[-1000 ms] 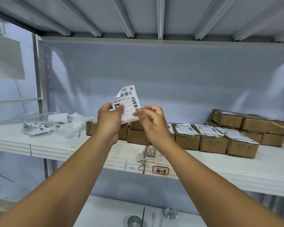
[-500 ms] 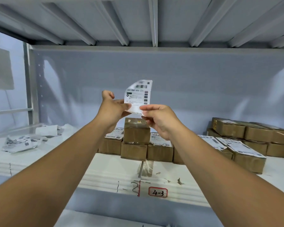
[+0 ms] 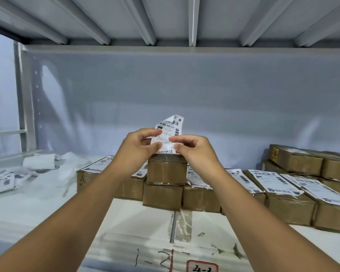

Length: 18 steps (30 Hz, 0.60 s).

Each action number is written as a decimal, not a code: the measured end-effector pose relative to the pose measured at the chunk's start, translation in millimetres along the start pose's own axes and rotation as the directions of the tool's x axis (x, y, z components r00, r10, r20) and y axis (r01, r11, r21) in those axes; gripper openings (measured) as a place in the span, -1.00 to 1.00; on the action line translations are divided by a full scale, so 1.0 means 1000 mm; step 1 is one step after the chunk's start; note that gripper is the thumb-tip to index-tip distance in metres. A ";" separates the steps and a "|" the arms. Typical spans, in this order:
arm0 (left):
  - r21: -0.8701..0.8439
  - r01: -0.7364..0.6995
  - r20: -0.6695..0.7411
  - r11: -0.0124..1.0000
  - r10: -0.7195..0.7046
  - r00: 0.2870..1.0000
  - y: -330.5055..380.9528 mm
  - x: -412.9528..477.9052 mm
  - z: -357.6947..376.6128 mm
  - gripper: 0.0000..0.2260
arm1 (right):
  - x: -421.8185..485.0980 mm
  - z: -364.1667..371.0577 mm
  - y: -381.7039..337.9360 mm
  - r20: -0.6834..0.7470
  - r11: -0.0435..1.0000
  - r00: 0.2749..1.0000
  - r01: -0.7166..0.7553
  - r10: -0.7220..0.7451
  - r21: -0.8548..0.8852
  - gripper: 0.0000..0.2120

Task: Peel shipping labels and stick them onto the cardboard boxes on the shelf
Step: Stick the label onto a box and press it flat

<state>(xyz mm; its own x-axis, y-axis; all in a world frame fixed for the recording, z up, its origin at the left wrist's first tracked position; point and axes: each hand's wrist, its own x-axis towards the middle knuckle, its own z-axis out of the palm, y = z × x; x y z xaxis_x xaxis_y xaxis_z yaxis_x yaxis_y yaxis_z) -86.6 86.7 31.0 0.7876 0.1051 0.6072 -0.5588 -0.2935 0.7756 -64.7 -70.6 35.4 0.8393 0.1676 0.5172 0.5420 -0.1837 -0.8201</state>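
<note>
Head view: fingers [image 3: 183, 138] of my left hand [image 3: 136, 152] and right hand [image 3: 195, 154] pinch the label [image 3: 171, 124] over the top box [image 3: 166, 171]; I fear its curled corner sticking to itself.

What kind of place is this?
Likely a warehouse or parcel packing room: a metal shelf holds rows of taped cardboard boxes, many bearing shipping labels, and a handwritten location tag marks its front edge.

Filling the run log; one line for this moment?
left hand: pinches label; right hand: pinches label; label: unstuck; stacked box: behind hands
</note>
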 end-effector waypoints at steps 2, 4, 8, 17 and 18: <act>0.008 -0.037 -0.012 0.999 0.037 0.999 -0.005 0.002 0.002 -0.71 | 0.001 0.000 0.008 0.005 0.998 1.000 -0.005 0.005 0.066 -0.77; 0.003 -0.074 -0.031 0.997 0.074 0.997 -0.009 0.001 0.005 -0.67 | 0.001 0.001 0.016 0.000 0.990 1.000 -0.019 0.019 0.142 -0.77; -0.014 -0.145 -0.094 0.989 0.143 0.985 -0.018 -0.003 0.012 -0.62 | 0.000 0.005 0.025 -0.001 0.958 0.999 -0.035 0.037 0.285 -0.76; -0.003 -0.245 -0.168 0.970 0.241 0.956 -0.035 -0.006 0.019 -0.56 | -0.003 0.007 0.028 0.029 0.959 1.000 -0.018 0.011 0.283 -0.76; 0.009 -0.255 -0.167 0.967 0.253 0.953 -0.036 -0.006 0.019 -0.57 | -0.003 0.008 0.028 0.030 0.955 0.999 -0.020 0.012 0.295 -0.75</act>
<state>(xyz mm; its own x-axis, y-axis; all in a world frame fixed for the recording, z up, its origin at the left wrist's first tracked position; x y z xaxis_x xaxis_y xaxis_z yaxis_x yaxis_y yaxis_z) -66.0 78.4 -4.0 0.5658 0.1842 0.8037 -0.7390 -0.3191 0.5934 -52.4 -68.8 8.9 0.8442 0.1942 0.4996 0.4882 0.1065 -0.8662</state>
